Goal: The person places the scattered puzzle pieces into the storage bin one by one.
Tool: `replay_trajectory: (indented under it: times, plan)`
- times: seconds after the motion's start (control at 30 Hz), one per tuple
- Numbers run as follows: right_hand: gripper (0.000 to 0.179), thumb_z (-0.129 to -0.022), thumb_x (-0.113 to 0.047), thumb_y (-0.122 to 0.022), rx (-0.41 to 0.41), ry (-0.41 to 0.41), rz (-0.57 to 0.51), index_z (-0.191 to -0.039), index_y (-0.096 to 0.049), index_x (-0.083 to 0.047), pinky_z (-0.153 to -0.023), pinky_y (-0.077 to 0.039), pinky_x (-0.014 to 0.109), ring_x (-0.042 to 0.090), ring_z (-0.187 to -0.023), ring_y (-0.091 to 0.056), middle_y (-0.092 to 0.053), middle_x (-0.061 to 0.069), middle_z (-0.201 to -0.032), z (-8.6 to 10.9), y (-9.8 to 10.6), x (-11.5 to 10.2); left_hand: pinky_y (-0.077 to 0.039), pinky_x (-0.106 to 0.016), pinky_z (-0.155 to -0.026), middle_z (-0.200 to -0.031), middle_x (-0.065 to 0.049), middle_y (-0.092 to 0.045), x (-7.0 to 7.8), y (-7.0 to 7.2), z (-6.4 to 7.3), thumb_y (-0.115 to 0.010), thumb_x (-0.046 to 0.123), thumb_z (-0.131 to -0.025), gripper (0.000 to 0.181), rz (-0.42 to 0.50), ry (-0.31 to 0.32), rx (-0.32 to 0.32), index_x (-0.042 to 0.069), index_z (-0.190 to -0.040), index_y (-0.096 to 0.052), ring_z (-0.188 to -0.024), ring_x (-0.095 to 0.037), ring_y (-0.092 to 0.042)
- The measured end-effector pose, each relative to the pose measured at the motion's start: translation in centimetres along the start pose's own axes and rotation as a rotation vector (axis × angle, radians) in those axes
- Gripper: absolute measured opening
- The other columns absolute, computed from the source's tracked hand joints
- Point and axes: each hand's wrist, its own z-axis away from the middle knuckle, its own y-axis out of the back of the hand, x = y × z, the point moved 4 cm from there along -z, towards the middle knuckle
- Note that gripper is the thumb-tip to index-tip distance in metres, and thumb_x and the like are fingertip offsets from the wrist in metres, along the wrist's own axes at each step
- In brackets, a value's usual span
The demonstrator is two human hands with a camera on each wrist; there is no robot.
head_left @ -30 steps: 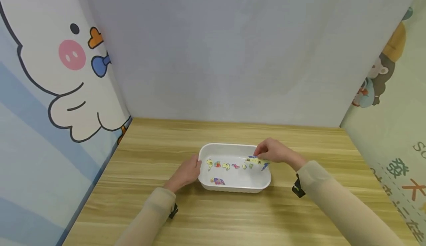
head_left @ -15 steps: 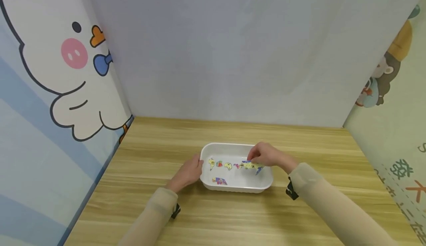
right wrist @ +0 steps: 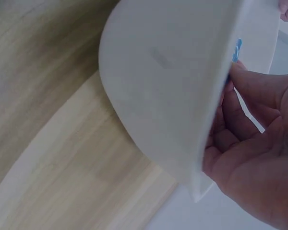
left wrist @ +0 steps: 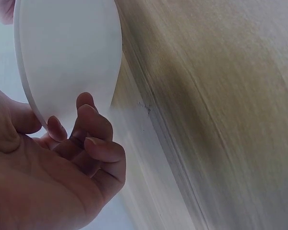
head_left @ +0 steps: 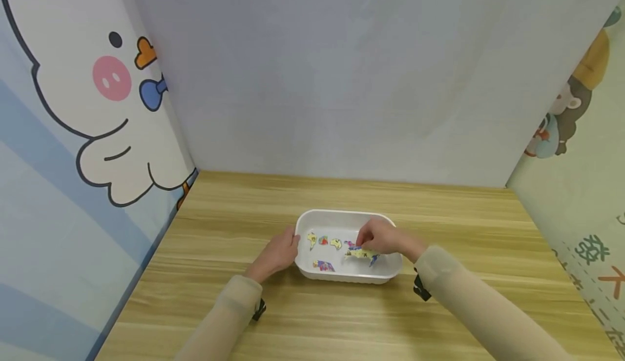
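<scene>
A white rectangular tray [head_left: 344, 278] with rounded corners stands on the table. At its left end my left hand [head_left: 277, 251] grips the rim, thumb inside and fingers curled against the outer wall, as the left wrist view shows. Over the tray's right half, my right hand [head_left: 388, 237] pinches a flat yellow and blue cut-out piece [head_left: 360, 254]. In the right wrist view the tray wall hides most of that piece. Small flat pieces lie on the tray floor: a yellow one [head_left: 312, 240], a red and green one [head_left: 324, 240], another yellow one [head_left: 336, 244] and a purple-blue one [head_left: 324, 266].
The wood-grain table [head_left: 312, 317] extends around the tray. A pale grey cloth backdrop [head_left: 322, 78] rises behind it. Cartoon-printed panels stand at the left [head_left: 58, 214] and right [head_left: 571, 203].
My right hand has carried the yellow and blue piece leftward and toward the tray's front, now covering smaller pieces seen earlier. My left hand has kept its grip on the rim.
</scene>
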Motion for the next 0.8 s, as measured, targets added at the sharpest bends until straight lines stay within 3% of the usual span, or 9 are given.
replay_trajectory:
  times: [0.37,0.6,0.8]
  plan:
    - [0.013,-0.083,0.003,-0.066,-0.031,-0.049,-0.005,-0.080,-0.069,-0.009,-0.067,-0.045,0.030,0.012,-0.067,-0.053,-0.061,-0.005,-0.072,0.0,-1.5,0.3,-0.042,-0.032,-0.055,-0.081,-0.007,-0.053,0.2,0.1,0.1,-0.035,0.019,-0.104,0.031,-0.004,-0.004,-0.003,-0.001,-0.126,-0.044,-0.065,-0.018,-0.051]
    - [0.012,-0.080,0.003,-0.066,-0.038,-0.015,0.016,-0.080,-0.070,-0.008,-0.067,-0.045,0.030,0.010,-0.066,-0.053,-0.062,-0.004,-0.071,0.2,-1.7,0.0,-0.041,-0.032,-0.055,-0.081,-0.007,-0.053,0.2,0.1,0.1,-0.035,0.019,-0.104,0.030,-0.013,0.002,0.001,-0.001,-0.125,-0.044,-0.066,-0.019,-0.050]
    - [0.013,-0.080,0.003,-0.066,-0.046,-0.066,0.022,-0.079,-0.068,-0.010,-0.068,-0.045,0.030,0.011,-0.066,-0.053,-0.060,-0.005,-0.070,0.2,-2.1,0.3,-0.042,-0.032,-0.056,-0.082,-0.007,-0.053,0.1,0.0,0.1,-0.035,0.019,-0.104,0.031,-0.010,0.001,-0.006,-0.001,-0.126,-0.044,-0.066,-0.018,-0.051]
